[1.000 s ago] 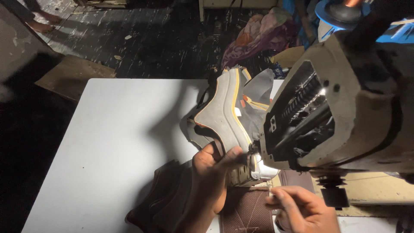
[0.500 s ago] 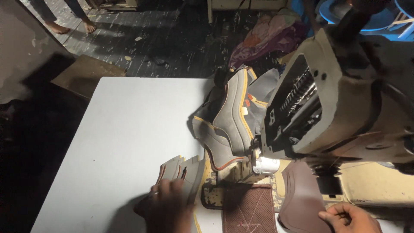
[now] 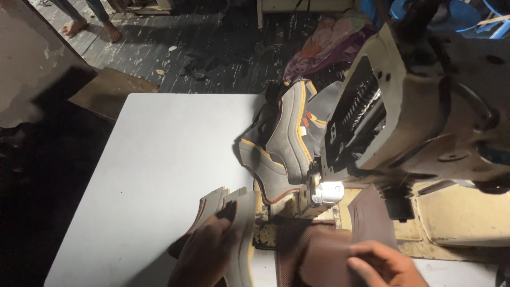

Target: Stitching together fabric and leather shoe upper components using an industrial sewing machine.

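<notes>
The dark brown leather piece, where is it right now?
In the head view the dark brown leather piece lies low and right of centre, just below the sewing machine, with the right hand pinching its near edge.

grey pieces (image 3: pixel 228 212): fanned stack, flat on table | maroon piece (image 3: pixel 340 244): flat, beneath sewing head
</notes>
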